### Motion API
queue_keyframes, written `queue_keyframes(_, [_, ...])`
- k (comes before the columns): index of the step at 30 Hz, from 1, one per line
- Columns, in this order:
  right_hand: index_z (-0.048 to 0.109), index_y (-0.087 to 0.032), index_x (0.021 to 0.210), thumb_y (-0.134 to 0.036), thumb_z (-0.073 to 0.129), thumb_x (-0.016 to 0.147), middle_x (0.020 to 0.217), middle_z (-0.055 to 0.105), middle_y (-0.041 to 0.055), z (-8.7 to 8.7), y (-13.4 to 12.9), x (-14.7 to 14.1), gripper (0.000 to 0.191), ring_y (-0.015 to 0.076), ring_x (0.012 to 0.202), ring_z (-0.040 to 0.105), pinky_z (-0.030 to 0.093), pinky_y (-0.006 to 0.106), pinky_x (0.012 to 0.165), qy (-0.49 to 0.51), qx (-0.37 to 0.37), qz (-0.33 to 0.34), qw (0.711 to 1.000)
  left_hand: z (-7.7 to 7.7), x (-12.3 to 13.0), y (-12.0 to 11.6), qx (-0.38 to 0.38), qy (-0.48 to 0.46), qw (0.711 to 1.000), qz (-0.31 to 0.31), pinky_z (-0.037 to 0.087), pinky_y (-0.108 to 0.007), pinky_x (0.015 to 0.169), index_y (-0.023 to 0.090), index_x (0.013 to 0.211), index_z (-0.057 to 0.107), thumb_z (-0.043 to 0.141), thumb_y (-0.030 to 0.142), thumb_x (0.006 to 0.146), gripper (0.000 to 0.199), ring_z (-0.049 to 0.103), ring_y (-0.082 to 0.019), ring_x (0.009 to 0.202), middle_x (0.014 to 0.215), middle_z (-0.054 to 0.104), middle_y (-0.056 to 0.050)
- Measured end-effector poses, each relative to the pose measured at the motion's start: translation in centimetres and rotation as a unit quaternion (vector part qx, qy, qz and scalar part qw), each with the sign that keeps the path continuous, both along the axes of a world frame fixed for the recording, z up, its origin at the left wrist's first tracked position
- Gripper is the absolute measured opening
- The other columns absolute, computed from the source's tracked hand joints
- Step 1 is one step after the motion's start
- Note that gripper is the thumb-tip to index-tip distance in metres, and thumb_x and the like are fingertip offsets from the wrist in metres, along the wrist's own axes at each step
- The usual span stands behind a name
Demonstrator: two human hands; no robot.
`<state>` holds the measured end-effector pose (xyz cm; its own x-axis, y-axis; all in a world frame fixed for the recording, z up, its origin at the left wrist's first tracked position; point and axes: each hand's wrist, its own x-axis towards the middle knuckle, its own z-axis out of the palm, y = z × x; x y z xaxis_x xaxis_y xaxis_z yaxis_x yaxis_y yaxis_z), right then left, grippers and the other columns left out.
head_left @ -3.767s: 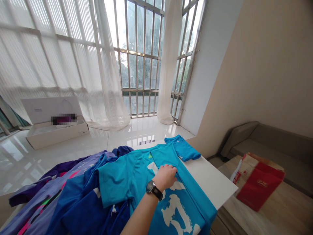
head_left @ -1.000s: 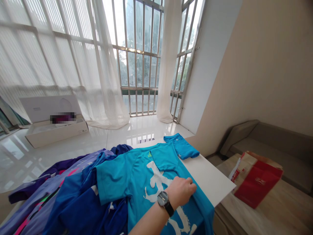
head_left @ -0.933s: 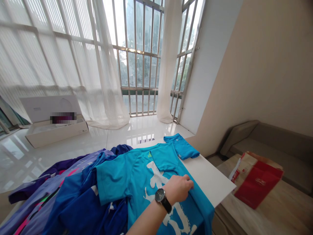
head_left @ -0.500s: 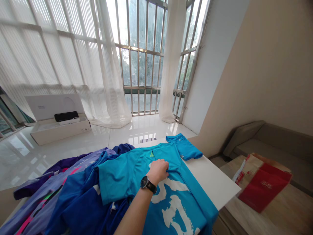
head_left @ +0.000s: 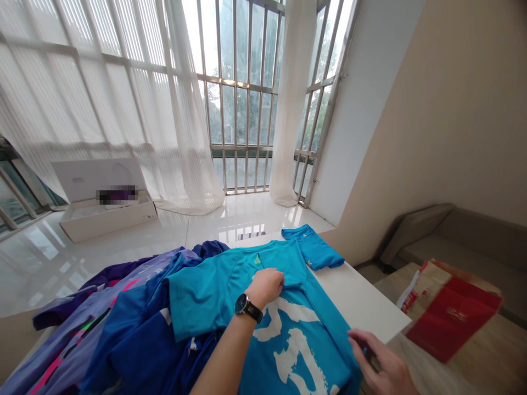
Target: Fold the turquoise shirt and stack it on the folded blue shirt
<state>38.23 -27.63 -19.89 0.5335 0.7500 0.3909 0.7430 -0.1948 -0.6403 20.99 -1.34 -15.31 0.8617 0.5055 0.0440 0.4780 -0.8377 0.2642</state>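
Note:
A turquoise T-shirt point(head_left: 263, 318) with large white lettering lies spread in front of me, its right edge folded inward. My left hand point(head_left: 268, 285), with a black-strapped watch on the wrist, is closed on the cloth just below the neckline; its fingertips are partly hidden. At the lower right, my right hand point(head_left: 382, 362) touches the shirt's right edge, thumb and fingers apart. Beyond the shirt's shoulder is a folded blue garment point(head_left: 319, 249). To the left lie a dark blue garment point(head_left: 140, 329) and a lavender garment point(head_left: 78, 340) with pink stripes.
The clothes lie on a white tabletop point(head_left: 379, 312). An open white box point(head_left: 111, 219) stands on the glossy sill, with a blurred-out item in it. A red and tan paper bag point(head_left: 457, 318) is at the right, before a grey-brown sofa point(head_left: 465, 236). White curtains point(head_left: 135, 109) hang before barred windows.
My right hand has come into view at the lower right, by the shirt's edge. My left hand stays on the shirt. The view has shifted slightly.

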Motion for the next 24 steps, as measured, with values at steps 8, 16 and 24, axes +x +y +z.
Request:
queue_keyframes(8, [0.068, -0.02, 0.094, -0.045, 0.041, 0.09, 0.086, 0.076, 0.0065, 4.0, 14.1, 5.8, 0.037, 0.0204, 0.074, 0.071, 0.056, 0.03, 0.068, 0.033, -0.118, 0.081, 0.989, 0.1, -0.2, 0.5, -0.01, -0.004, 0.999, 0.032, 0.047, -0.045, 0.096, 0.019, 0.123, 0.062, 0.05, 0.036, 0.094, 0.036, 0.053, -0.034, 0.12, 0.128, 0.059, -0.016])
queue_keyframes(16, [0.069, -0.017, 0.077, -0.044, 0.058, 0.083, 0.084, 0.075, 0.0105, 3.0, 25.1, 9.2, 0.03, 0.0236, 0.081, 0.069, 0.049, 0.03, 0.069, -0.045, -0.209, 0.058, 0.975, -2.5, -0.2, 1.1, -0.055, 0.017, 0.99, 0.132, 0.02, -0.06, 0.115, 0.018, 0.154, 0.028, 0.038, 0.053, 0.097, 0.067, 0.015, -0.041, 0.148, 0.162, 0.019, -0.02])
queue_keyframes(24, [0.066, -0.016, 0.079, -0.03, 0.06, 0.086, 0.08, 0.07, 0.0058, 2.4, 27.7, 10.2, 0.017, 0.0189, 0.078, 0.065, 0.046, 0.029, 0.068, -0.113, -0.237, 0.039, 0.964, -2.8, -0.3, 1.5, -0.085, 0.012, 0.986, 0.142, 0.018, -0.059, 0.117, 0.017, 0.155, 0.025, 0.037, 0.06, 0.095, 0.075, 0.016, -0.039, 0.148, 0.161, 0.021, -0.019])
